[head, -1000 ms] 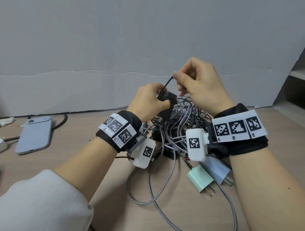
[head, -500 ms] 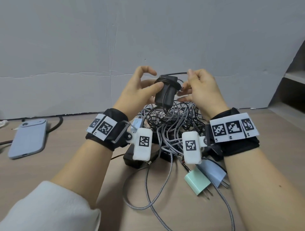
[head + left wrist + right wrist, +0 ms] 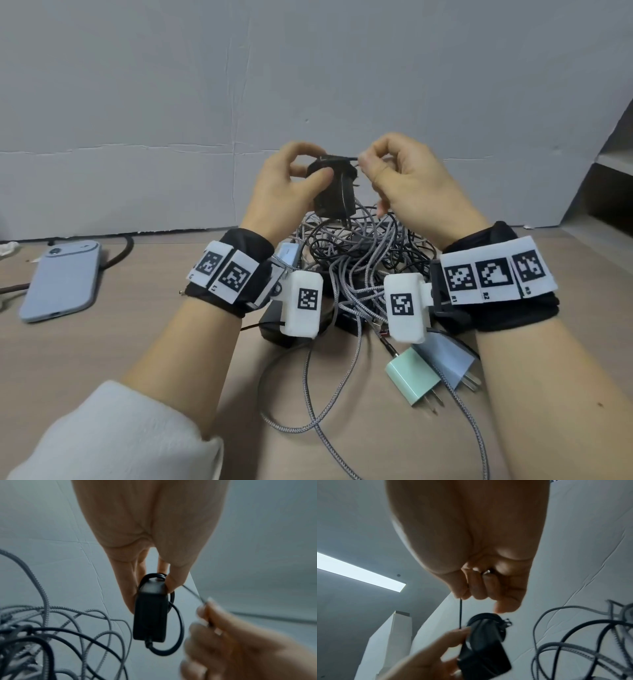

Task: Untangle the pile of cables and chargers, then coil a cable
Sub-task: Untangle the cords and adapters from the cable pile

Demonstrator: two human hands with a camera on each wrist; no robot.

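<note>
My left hand (image 3: 291, 178) grips a black charger brick (image 3: 330, 192) above the tangled pile of grey braided and black cables (image 3: 359, 260), thumb on its near face and fingers behind; the brick (image 3: 150, 616) hangs upright in the left wrist view. A thin black cable (image 3: 339, 158) is looped around the brick's top. My right hand (image 3: 394, 171) pinches that cable (image 3: 460, 613) between thumb and forefinger just right of the brick (image 3: 485, 651), holding it taut. A black loop (image 3: 176, 632) hangs off the brick's lower end.
A mint charger (image 3: 412, 378) and a pale blue charger (image 3: 445, 359) lie on the wooden table (image 3: 102, 349) below my right wrist. A blue phone (image 3: 61, 284) lies at the left. A grey wall stands behind; a shelf (image 3: 613, 192) is at the right.
The right hand has carried the thin black cable over the brick's top and now pulls it to the right. The left hand has closed its fingers round the brick.
</note>
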